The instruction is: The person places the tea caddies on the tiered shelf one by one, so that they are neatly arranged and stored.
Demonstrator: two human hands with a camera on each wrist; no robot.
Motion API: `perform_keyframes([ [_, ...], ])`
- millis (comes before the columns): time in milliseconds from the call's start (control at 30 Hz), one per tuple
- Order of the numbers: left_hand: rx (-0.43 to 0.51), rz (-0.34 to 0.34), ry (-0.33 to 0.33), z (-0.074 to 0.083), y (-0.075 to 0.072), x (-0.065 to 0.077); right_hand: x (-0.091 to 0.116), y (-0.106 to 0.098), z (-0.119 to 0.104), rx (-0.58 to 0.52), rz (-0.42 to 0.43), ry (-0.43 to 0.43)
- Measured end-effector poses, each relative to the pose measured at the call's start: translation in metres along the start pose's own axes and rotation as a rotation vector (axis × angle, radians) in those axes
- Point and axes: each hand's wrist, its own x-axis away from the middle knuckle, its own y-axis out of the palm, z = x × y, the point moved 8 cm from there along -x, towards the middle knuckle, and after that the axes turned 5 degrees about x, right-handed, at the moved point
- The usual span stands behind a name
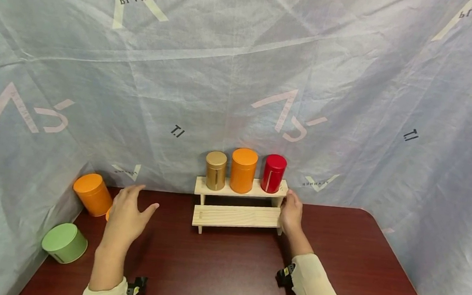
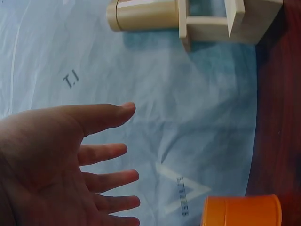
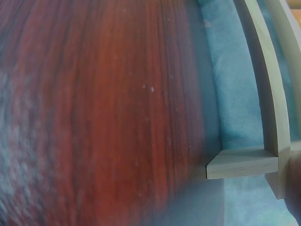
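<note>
A two-step wooden display rack point(image 1: 236, 217) stands at the back of the table. On its upper step are a gold tin point(image 1: 215, 173), a taller orange tin point(image 1: 243, 172) and a red tin point(image 1: 274, 174); the lower step is bare. My right hand point(image 1: 292, 214) grips the rack's right end. Over the table's left side, my left hand point(image 1: 123, 217) is held with thumb and fingers spread and nothing between them, as the left wrist view also shows. Just beyond it stands another orange tin point(image 1: 93, 195), and a bit of a further orange thing is mostly hidden behind this hand.
A short green tin point(image 1: 64, 243) sits at the table's left edge. The dark red-brown table point(image 1: 234, 269) is backed by a grey printed cloth point(image 1: 207, 93), which also hangs along both sides.
</note>
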Motion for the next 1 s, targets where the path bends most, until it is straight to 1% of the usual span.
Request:
perform_keyframes([
  [100,-0.011,0.000,-0.022,-0.008,-0.006,0.000,0.000,0.000,0.001,-0.009,0.004,0.003],
  [200,-0.022,-0.026,-0.054,-0.020,-0.012,0.001,0.001,0.001,0.001,-0.016,0.001,0.003],
  [300,-0.023,-0.078,-0.100,-0.037,-0.017,0.002,0.001,0.002,0.000,-0.024,-0.004,-0.001],
  [433,-0.027,-0.154,-0.150,-0.058,-0.020,0.002,0.000,0.001,0.000,-0.035,0.005,-0.020],
  [533,-0.028,-0.196,-0.163,-0.069,-0.018,0.001,-0.001,0.000,-0.001,-0.034,0.010,-0.034],
  [767,0.032,-0.269,-0.198,-0.083,-0.007,-0.002,-0.001,0.000,0.001,-0.066,0.003,-0.011],
  [900,0.060,-0.281,-0.202,-0.088,-0.002,-0.003,-0.001,-0.001,0.003,-0.042,0.002,0.003],
  [1000,0.056,-0.275,-0.200,-0.091,0.001,-0.004,-0.001,-0.002,0.003,-0.023,0.000,0.004],
])
